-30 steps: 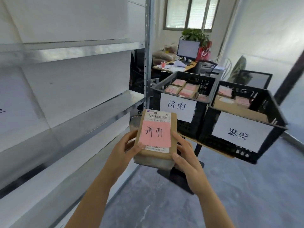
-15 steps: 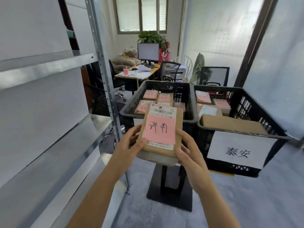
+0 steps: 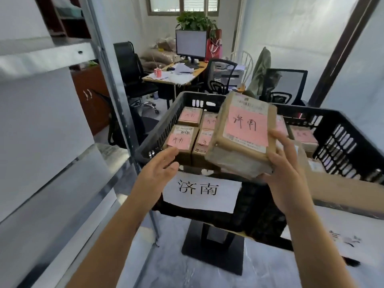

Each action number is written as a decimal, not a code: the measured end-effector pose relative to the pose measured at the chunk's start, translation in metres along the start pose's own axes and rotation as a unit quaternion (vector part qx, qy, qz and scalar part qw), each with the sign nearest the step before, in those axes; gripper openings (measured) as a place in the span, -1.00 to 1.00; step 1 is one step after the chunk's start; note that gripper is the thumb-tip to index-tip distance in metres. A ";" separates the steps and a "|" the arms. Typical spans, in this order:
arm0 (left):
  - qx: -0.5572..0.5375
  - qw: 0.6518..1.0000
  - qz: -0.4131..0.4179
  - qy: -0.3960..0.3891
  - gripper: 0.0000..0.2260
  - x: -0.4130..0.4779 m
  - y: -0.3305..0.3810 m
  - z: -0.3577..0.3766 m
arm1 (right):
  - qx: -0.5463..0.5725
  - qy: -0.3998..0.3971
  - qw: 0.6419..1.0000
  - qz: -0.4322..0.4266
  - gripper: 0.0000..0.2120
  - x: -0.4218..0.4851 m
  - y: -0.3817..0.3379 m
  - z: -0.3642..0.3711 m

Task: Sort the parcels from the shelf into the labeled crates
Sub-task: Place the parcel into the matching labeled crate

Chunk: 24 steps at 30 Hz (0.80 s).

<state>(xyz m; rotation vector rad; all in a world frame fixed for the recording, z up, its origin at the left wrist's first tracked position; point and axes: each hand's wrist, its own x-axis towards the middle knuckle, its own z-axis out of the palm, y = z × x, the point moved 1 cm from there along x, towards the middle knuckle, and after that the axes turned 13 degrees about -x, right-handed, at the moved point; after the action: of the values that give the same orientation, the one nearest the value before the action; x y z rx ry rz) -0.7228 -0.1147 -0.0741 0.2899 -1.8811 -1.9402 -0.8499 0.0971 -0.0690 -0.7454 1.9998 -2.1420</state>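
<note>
My right hand (image 3: 284, 163) grips a brown parcel (image 3: 243, 134) with a pink handwritten note, holding it tilted over the black crate (image 3: 158, 132) that carries a white label with two characters (image 3: 199, 190). Several brown parcels with pink notes (image 3: 181, 138) lie in that crate. My left hand (image 3: 160, 171) hovers open at the crate's near rim, off the parcel. A second black crate (image 3: 342, 138) stands to the right, with a long cardboard box (image 3: 340, 188) and more parcels in it.
A metal shelf unit (image 3: 62, 167) with a grey upright post (image 3: 110, 80) runs along the left. The crates rest on a black pedestal stand (image 3: 214, 248). Behind are office chairs (image 3: 133, 75), a desk with a monitor (image 3: 191, 44) and a plant.
I have come closer to the crates. My left hand has let go of the parcel, and my right hand alone has carried it up and right, over the left crate.
</note>
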 end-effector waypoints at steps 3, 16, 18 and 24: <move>0.057 0.998 0.016 0.016 -0.69 0.025 -0.011 -0.005 | -0.006 0.028 0.999 0.018 -0.66 0.037 0.005 -0.016; 0.132 0.983 -0.015 -0.125 -0.71 0.135 -0.022 -0.020 | -0.072 0.056 0.993 0.072 -0.63 0.092 0.023 -0.020; 0.151 0.975 -0.025 -0.160 -0.69 0.150 -0.021 -0.022 | -0.086 0.065 0.992 0.069 -0.62 0.093 0.024 -0.018; 0.209 0.935 -0.050 -0.283 -0.69 0.185 -0.019 -0.029 | -0.092 0.090 0.988 0.091 -0.58 0.096 0.031 -0.015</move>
<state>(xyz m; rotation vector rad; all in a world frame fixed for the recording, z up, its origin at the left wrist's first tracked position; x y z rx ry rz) -0.8782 -0.2211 -0.0690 -0.0720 -2.7062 -1.7891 -0.9474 0.0672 -0.0725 -0.3826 2.2807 -2.0050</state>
